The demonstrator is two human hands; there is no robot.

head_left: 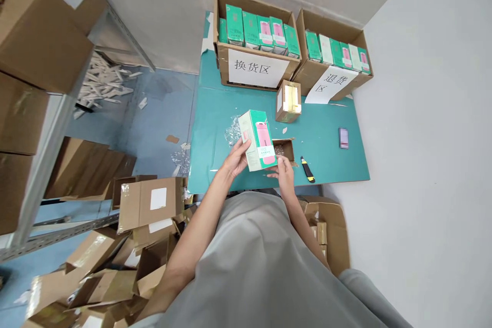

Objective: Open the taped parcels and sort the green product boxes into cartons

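Observation:
Both my hands hold a green and white product box (258,141) with a pink device printed on its front, tilted above the near part of the table. My left hand (237,159) grips its left side, thumb on the white face. At the lower right corner, my right hand (283,171) has its fingers closed on the edge. Just behind the product box lies an opened small cardboard box (287,149), partly hidden. Clear bubble wrap (232,132) sits to the left. A black and yellow utility knife (307,170) rests right of my right hand.
On the green table (326,128) stand two large cartons, a left one (225,69) and a right one (303,59), both holding product boxes. A taped small carton (289,101) and a phone (343,138) lie nearer. Cardboard boxes (149,205) pile up at left; another carton (338,230) stands below right.

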